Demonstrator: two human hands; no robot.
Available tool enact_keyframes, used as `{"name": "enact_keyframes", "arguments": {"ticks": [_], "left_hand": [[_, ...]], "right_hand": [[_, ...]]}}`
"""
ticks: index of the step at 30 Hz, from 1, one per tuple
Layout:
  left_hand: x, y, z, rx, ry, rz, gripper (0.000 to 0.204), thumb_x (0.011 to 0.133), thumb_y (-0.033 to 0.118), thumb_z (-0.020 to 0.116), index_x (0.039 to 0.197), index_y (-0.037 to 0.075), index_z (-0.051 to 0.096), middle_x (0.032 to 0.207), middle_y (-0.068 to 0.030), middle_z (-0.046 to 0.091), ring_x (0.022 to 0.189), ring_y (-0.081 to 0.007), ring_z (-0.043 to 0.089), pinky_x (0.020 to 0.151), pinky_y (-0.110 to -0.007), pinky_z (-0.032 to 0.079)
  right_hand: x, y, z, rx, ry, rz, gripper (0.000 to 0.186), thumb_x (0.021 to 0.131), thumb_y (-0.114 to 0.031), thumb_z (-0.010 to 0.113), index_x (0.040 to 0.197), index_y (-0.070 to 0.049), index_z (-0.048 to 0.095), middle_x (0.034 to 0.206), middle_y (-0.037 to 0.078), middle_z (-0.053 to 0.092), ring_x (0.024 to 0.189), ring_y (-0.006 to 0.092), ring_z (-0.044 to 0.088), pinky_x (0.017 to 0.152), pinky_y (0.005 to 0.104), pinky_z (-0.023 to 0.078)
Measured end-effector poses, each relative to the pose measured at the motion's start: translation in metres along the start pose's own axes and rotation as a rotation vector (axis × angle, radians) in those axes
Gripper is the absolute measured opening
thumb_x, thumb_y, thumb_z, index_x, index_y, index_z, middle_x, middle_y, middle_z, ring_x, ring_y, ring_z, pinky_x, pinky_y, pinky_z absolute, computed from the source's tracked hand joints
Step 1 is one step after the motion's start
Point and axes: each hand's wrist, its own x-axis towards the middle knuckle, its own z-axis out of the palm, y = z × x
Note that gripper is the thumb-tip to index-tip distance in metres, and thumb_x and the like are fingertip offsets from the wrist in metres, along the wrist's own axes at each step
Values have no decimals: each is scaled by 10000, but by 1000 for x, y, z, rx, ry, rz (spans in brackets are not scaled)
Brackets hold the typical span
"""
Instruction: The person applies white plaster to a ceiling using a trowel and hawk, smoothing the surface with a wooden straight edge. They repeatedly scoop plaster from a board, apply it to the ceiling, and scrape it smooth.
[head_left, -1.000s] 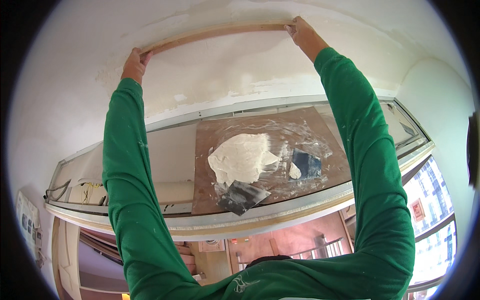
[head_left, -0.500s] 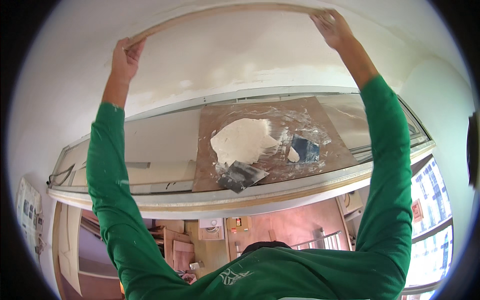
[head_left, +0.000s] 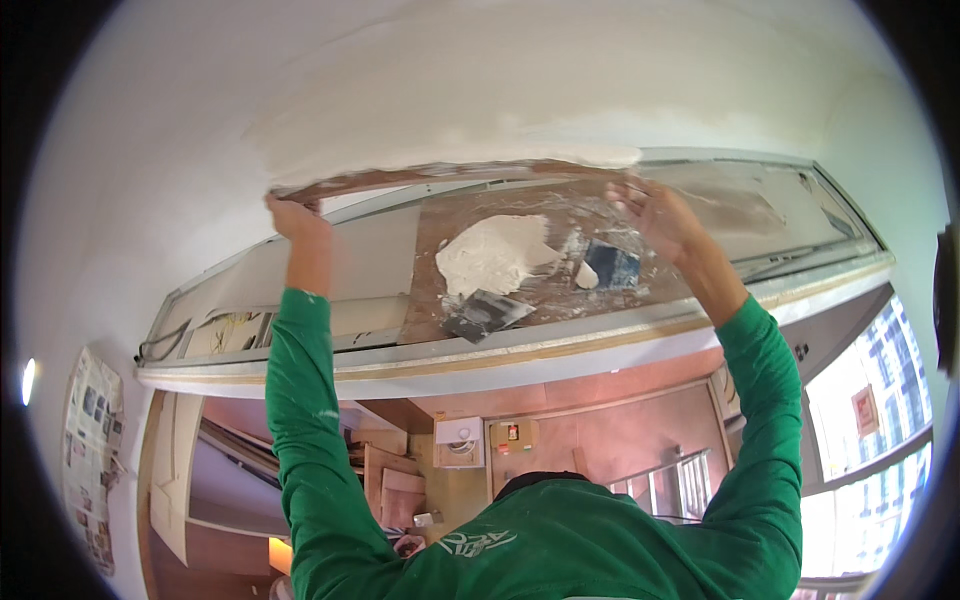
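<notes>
My left hand (head_left: 300,220) grips the left end of a long thin wooden strip (head_left: 440,176), and my right hand (head_left: 655,215) has hold of its right end. White filler paste lines the strip's far edge, which lies against the pale wall (head_left: 480,85) low down. Below it, a brown board (head_left: 422,300) smeared with white rests on a ledge. On that board sits a heap of white paste (head_left: 490,255). A blue scraper blade (head_left: 617,266) with a dab of paste lies to its right, and a grey scraper blade (head_left: 488,316) lies at the near edge.
The framed ledge (head_left: 540,352) runs across in front of me with a pale front edge. Far below are the room's floor, a metal ladder (head_left: 680,487), a white box (head_left: 458,440) and wooden pieces. A bright window (head_left: 880,400) stands at right; newspaper (head_left: 92,440) hangs at left.
Both hands have brought the strip down the wall, from high up to just above the ledge. Paste now shows gathered along its edge. My view has shifted a little.
</notes>
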Motion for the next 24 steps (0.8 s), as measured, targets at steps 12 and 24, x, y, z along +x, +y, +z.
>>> {"name": "enact_keyframes", "arguments": {"ticks": [12, 24], "left_hand": [[110, 135, 48, 64, -170, 406, 399, 895, 263, 417, 1142, -37, 509, 1188, -149, 560, 994, -320, 597, 812, -523, 535], [-4, 192, 57, 69, 59, 794, 395, 906, 266, 519, 1021, -110, 560, 1064, -174, 582, 890, -298, 599, 741, -410, 554]], "right_hand": [[-65, -32, -57, -1618, -223, -206, 403, 822, -340, 674, 998, 20, 636, 782, 166, 640, 755, 256, 606, 705, 341, 470], [-9, 3, -65, -1843, -326, 191, 721, 575, -562, 803, 889, 66, 644, 787, 152, 635, 756, 242, 595, 672, 353, 455]]}}
